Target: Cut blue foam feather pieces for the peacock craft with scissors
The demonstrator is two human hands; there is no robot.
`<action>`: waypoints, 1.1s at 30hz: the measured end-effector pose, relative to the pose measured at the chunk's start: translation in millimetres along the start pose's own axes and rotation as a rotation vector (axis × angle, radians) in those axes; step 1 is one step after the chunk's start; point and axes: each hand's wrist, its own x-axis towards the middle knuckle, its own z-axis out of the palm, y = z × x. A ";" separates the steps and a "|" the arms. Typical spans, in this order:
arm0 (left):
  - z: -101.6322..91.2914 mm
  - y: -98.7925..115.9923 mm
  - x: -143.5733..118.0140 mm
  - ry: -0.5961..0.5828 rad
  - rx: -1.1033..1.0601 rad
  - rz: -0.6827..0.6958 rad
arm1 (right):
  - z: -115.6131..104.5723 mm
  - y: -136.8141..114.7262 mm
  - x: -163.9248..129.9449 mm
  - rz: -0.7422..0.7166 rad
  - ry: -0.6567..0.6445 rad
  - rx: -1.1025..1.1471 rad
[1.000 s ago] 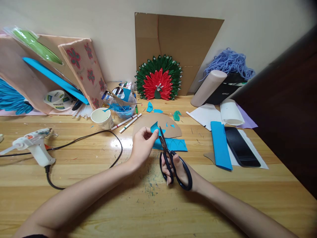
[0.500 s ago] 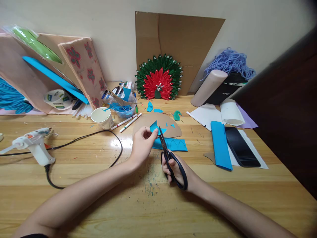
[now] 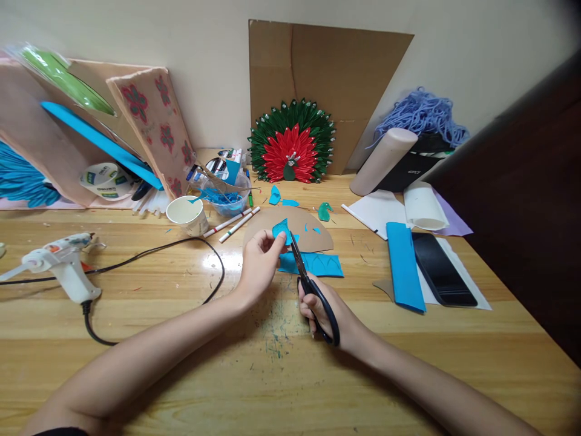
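Note:
My left hand (image 3: 262,261) pinches a small piece of blue paper (image 3: 280,229) between thumb and fingers. In my right hand (image 3: 324,309) is a pair of black-handled scissors (image 3: 301,266), its blades nearly closed at the right edge of that piece. Beneath both hands lies a rounded cardboard piece (image 3: 313,242) with small blue scraps on it. A blue strip with pencilled zigzag lines (image 3: 324,265) rests just in front of the cardboard. Two blue cut-outs, one of them a leaf-like piece (image 3: 275,195), and a green bird-head cut-out (image 3: 324,211) lie beyond.
A glue gun (image 3: 68,266) and its black cord (image 3: 154,243) lie at left. A paper cup (image 3: 187,216), a plastic tub (image 3: 227,197) and markers stand behind. A green-and-red peacock (image 3: 290,145) leans on cardboard (image 3: 331,72). At right are a folded blue strip (image 3: 405,266) and a phone (image 3: 445,269).
The scissor blades have come closer together, and the handles have closed. The blue piece in my left hand has turned and shifted slightly left.

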 end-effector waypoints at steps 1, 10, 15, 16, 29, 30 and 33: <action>0.0 0.7 -0.2 -0.002 -0.008 -0.007 | 0.4 -0.5 -0.2 0.006 -0.002 0.001; 0.7 3.4 -2.6 -0.021 0.015 0.023 | 3.1 -8.2 -2.2 -0.016 -0.025 0.032; 0.2 1.9 -3.0 -0.031 0.057 0.024 | 2.5 -9.8 -0.2 0.002 -0.024 0.026; 0.2 1.4 -2.9 -0.032 0.059 0.029 | 2.4 -9.0 0.1 0.004 -0.024 0.027; -0.4 2.7 -3.0 -0.049 -0.028 -0.031 | -0.1 0.9 0.2 0.008 0.003 0.011; -0.6 2.6 -2.9 -0.050 -0.038 -0.035 | -0.1 0.2 0.3 0.015 0.001 0.004; -1.4 2.0 -2.1 -0.049 -0.043 -0.017 | 0.2 -2.9 -0.1 0.012 -0.004 -0.019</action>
